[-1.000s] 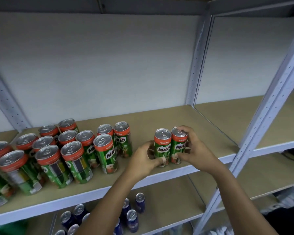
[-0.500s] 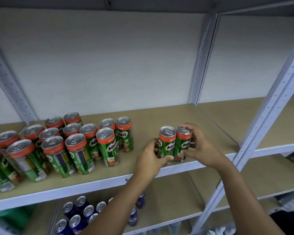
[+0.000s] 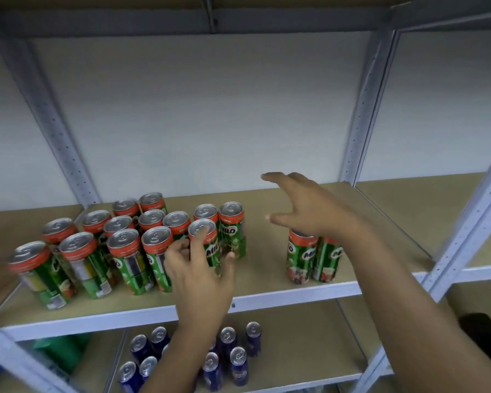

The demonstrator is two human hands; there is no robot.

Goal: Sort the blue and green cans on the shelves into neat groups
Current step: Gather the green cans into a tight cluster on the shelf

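Observation:
Several green Milo cans (image 3: 125, 251) stand grouped on the left of the middle shelf (image 3: 267, 296). My left hand (image 3: 201, 270) reaches to the group's front right can (image 3: 197, 225), with its fingers spread, the index finger lying up against the can and the thumb to the can's right. Two more green cans (image 3: 301, 259) stand side by side near the shelf's front edge, apart from the group. Above that pair hovers my right hand (image 3: 309, 211), fingers spread and holding nothing. Several blue cans (image 3: 230, 355) stand on the lower shelf (image 3: 309, 350).
Grey metal uprights (image 3: 465, 236) frame the shelf on the right and at the back corners. Bare board lies between the can group and the pair, and behind the pair. A green object (image 3: 63, 350) sits at the lower shelf's left.
Both hands let go of the pair of green cans. My left hand moved left to the big group, and my right hand rose and opened above the pair.

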